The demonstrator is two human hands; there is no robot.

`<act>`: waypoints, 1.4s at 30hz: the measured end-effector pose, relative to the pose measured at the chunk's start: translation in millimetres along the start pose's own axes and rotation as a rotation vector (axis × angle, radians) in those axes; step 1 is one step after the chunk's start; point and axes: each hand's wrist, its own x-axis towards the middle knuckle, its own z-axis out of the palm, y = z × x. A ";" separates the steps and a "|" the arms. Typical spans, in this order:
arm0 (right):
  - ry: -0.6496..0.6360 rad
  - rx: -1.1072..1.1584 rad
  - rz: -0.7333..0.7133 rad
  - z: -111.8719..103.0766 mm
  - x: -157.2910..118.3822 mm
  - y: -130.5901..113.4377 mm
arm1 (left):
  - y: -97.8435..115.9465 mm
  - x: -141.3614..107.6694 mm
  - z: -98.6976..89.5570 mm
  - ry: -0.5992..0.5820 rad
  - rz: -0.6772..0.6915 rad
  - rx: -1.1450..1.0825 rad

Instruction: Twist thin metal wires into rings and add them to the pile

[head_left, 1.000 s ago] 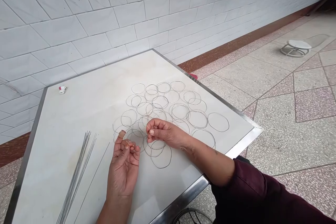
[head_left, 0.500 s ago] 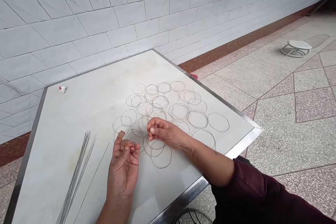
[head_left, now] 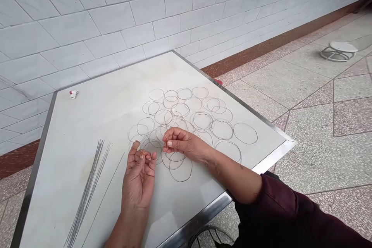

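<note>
My left hand [head_left: 140,176], palm up, pinches a thin wire [head_left: 150,159] between thumb and fingers, and a short bent length of it shows by the fingertips. To its right, my right hand [head_left: 181,144] is closed in a pinch on wire too, with a curved piece standing above the fingertips. Whether both hands hold one and the same wire I cannot tell. Beneath and beyond my right hand lie several overlapping wire rings [head_left: 192,166]. Left of my left hand are a bundle of straight wires [head_left: 87,197] and one separate straight wire [head_left: 104,195].
The white table [head_left: 113,100] has a metal edge [head_left: 200,217] and stands against a tiled wall [head_left: 113,23]. A small white and red object [head_left: 73,94] sits in its far left corner. On the floor at right is a low white stool [head_left: 340,51].
The view has shifted slightly, so the table appears a little further right. Both hands keep nearly the same pinch and position over the table.
</note>
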 end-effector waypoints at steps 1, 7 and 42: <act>0.007 0.005 0.005 -0.1 0.1 0.1 | -0.2 -0.2 -0.3 -0.006 0.000 0.010; 0.071 0.013 0.036 0.3 1.1 0.9 | -1.6 2.2 -3.3 -0.034 0.028 0.069; 0.238 -0.651 -0.005 4.0 -0.1 -0.4 | 12.8 22.9 -15.0 -0.056 0.458 1.467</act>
